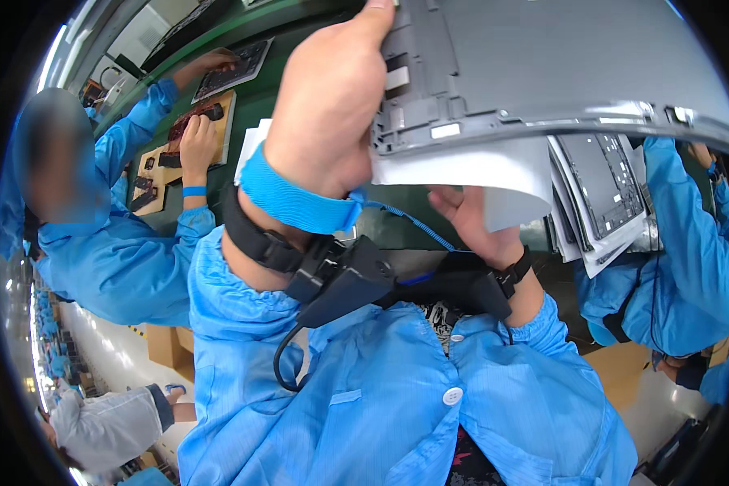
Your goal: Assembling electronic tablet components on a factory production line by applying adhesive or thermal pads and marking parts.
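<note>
My left hand [332,89] grips the left edge of a dark grey laptop casing panel [559,65], raised close in front of me and tilted. Clips and cut-outs line the panel's left and near edges. Beneath it hangs a curled white paper sheet [462,162]. Just below the sheet is my right hand [482,223], its visible fingers apart; the paper covers part of it, and whether it touches the sheet is hidden. A blue wrist strap [300,198] with a coiled cord circles my left wrist.
A stack of similar panels interleaved with paper [599,194] lies to the right. At left, a person in blue [130,243] works over wooden fixtures [158,174] and a dark panel [235,69] on the green bench [283,77]. Another person in blue [672,259] is at right.
</note>
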{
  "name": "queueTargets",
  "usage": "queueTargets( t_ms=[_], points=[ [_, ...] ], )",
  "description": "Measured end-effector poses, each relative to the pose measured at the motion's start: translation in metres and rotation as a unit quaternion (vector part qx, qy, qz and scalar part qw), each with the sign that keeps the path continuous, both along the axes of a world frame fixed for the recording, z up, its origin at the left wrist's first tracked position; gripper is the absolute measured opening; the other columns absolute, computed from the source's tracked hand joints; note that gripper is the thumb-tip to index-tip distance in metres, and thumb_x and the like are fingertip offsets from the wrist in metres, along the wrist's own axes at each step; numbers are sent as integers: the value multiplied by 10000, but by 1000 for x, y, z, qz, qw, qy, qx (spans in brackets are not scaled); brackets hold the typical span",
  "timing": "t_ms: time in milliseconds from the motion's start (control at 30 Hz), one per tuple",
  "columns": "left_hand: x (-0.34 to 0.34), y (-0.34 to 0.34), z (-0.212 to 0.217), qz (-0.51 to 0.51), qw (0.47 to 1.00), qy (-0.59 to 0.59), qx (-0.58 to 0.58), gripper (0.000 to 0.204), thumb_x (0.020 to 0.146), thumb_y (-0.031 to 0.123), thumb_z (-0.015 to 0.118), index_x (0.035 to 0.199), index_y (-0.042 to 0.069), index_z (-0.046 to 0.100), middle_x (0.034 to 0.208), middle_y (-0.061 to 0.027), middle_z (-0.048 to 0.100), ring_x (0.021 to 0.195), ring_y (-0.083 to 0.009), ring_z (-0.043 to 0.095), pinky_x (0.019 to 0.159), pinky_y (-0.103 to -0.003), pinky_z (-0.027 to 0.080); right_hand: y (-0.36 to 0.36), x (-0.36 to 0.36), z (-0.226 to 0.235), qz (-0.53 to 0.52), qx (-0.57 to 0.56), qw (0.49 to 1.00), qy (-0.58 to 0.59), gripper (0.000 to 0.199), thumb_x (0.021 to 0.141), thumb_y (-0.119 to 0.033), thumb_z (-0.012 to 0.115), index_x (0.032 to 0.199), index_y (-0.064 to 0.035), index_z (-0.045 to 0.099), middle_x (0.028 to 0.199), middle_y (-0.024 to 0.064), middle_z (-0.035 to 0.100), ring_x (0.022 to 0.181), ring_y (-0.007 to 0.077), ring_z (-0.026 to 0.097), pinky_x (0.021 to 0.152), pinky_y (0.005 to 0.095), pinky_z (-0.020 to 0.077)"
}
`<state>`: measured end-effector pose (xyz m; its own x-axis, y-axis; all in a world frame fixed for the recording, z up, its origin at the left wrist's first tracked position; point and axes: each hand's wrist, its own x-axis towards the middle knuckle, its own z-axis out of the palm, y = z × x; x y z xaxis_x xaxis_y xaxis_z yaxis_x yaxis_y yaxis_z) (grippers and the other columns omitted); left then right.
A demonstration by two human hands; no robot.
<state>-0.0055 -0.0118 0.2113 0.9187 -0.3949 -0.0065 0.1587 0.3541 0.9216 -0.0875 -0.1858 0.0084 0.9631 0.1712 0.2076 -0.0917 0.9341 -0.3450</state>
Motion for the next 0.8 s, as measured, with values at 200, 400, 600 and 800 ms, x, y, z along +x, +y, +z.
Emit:
queueTargets(
  t_ms=[200, 400, 600, 800],
  points=[
    [9, 22, -53, 73, 992, 21, 98, 375, 1002, 323, 522, 1070, -23, 650, 959, -58, 685, 795, -118, 625, 718, -276, 502, -58, -19, 29, -164, -32, 986, 15, 375, 1027, -312, 427, 1223, -30, 577, 1164, 104, 651, 1093, 228, 609, 968, 368, 458],
    [29, 56, -176, 68, 960, 27, 271, 538, 990, 469, 513, 1101, -41, 644, 934, -42, 656, 789, -94, 559, 679, -249, 457, -94, -39, 27, -217, -264, 931, 128, 420, 1025, -230, 457, 1349, 35, 485, 1252, 157, 599, 1127, 239, 600, 1007, 359, 454],
    [40, 39, -210, 35, 873, 6, 487, 606, 966, 490, 536, 1081, -100, 613, 931, -174, 637, 834, -242, 595, 754, -353, 491, -98, -26, -41, -336, -559, 740, 166, 352, 870, -11, 659, 1219, 7, 614, 1208, 112, 623, 1082, 160, 593, 952, 270, 453],
    [-42, 77, -204, 52, 722, -301, 621, 370, 891, 235, 653, 1093, -64, 571, 1033, -253, 552, 967, -424, 549, 854, -471, 463, -88, -17, -47, -367, -680, 620, 140, 286, 908, -11, 615, 1193, 17, 608, 1096, 87, 653, 1005, 118, 594, 896, 240, 458]
  ],
)
